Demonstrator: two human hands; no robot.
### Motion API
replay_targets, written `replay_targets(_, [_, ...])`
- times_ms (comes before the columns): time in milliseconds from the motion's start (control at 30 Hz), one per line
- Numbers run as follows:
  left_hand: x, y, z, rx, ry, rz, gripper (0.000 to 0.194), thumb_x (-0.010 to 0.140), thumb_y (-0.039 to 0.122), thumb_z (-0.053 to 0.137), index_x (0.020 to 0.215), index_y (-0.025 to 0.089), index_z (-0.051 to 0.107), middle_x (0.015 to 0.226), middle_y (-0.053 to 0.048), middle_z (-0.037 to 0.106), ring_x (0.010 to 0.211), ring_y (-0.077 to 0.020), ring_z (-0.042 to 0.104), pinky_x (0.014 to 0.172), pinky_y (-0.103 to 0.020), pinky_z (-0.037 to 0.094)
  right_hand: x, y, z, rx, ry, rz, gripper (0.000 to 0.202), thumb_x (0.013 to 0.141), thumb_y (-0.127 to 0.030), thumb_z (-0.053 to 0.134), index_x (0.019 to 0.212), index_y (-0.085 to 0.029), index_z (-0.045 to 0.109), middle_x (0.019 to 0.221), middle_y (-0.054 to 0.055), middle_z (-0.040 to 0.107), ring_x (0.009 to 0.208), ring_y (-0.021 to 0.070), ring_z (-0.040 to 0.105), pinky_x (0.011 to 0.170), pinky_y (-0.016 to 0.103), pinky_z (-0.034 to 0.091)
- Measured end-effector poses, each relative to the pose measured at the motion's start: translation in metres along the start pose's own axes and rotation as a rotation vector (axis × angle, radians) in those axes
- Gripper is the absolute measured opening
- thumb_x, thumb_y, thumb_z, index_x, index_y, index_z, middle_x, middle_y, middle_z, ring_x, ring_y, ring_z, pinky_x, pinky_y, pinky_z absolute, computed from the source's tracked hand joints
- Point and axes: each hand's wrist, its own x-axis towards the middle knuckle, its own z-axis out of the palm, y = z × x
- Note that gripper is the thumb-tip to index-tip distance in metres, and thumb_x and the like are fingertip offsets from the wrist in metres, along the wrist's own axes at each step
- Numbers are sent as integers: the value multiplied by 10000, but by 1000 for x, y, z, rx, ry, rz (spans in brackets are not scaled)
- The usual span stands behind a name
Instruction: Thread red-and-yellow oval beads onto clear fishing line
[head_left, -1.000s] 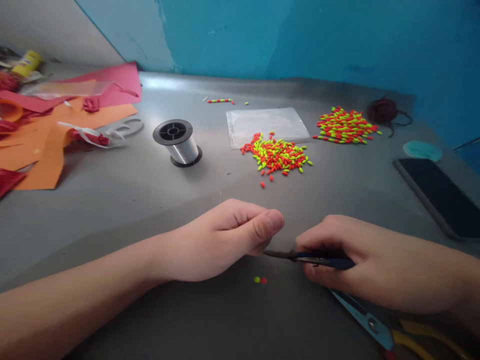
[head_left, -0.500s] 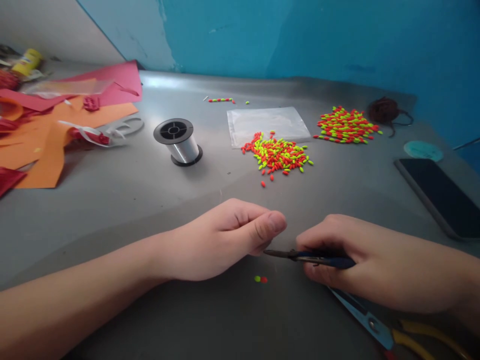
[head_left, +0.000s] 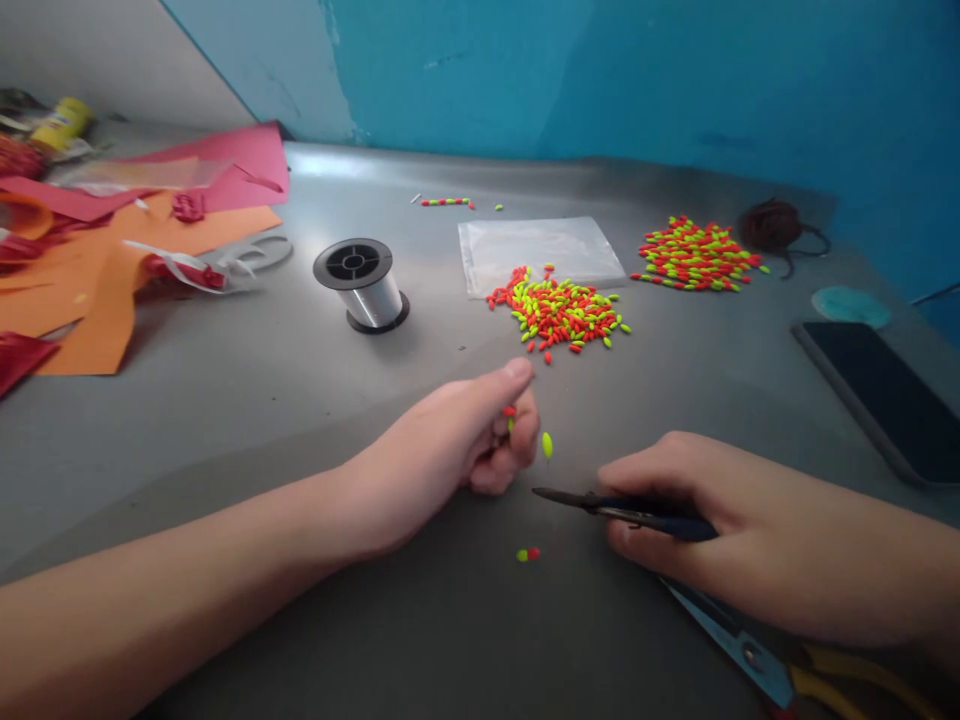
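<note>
My left hand (head_left: 480, 430) is closed, its fingers curled around a few beads; a red bead (head_left: 509, 411) and a bit of yellow-green show between thumb and fingers. Just off its fingertips a yellow-green bead (head_left: 547, 445) appears to hang on a thin thread, though the thread is barely visible. My right hand (head_left: 697, 520) grips pliers (head_left: 574, 497) with dark, pointed jaws and dark blue handles; the jaws point left, a little below that bead, apparently not touching it. On the table below lie a green and a red bead (head_left: 528, 554), end to end.
A mixed bead pile (head_left: 566, 312) lies by a clear plastic bag (head_left: 540, 245), another pile (head_left: 697, 253) farther right. A spool of clear line (head_left: 375, 300) stands left. Scissors (head_left: 754, 655) lie under my right hand, a phone (head_left: 885, 400) at right, coloured paper (head_left: 97, 330) at left.
My left thumb has lifted and the hand has turned, uncovering beads in the fingers and the yellow-green bead beside them. My right hand with the pliers has hardly moved.
</note>
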Motion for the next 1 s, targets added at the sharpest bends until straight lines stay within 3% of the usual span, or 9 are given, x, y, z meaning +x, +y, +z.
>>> replay_targets(100, [4,4,2,-240,111,-34,255,976,283,526,741,189,490,715,20,380,618,-128,284,595,-291,260,-1,2,5,1,40,33,368,1014,-503,627,788,-241,754,799,12,783,688,206,657,504,279,416])
replay_targets(200, [4,7,3,-294,141,-60,111,902,191,581,795,177,554,737,13,400,646,-127,317,611,-273,286,0,0,9,16,100,69,280,981,-469,695,849,-244,795,812,8,794,717,219,676,526,279,435])
replay_targets(400, [1,2,2,-233,105,-70,61,932,179,639,873,177,625,739,23,420,650,-111,361,629,-259,300,2,-7,8,2,140,109,244,996,-412,669,897,-235,806,856,19,806,763,239,692,553,282,447])
replay_targets(1000, [1,-2,1,-67,93,-67,183,1031,289,682,896,196,601,761,40,438,673,-93,382,651,-256,279,7,-7,9,-12,150,108,145,934,-296,673,880,-254,801,782,-1,791,701,222,660,568,294,415])
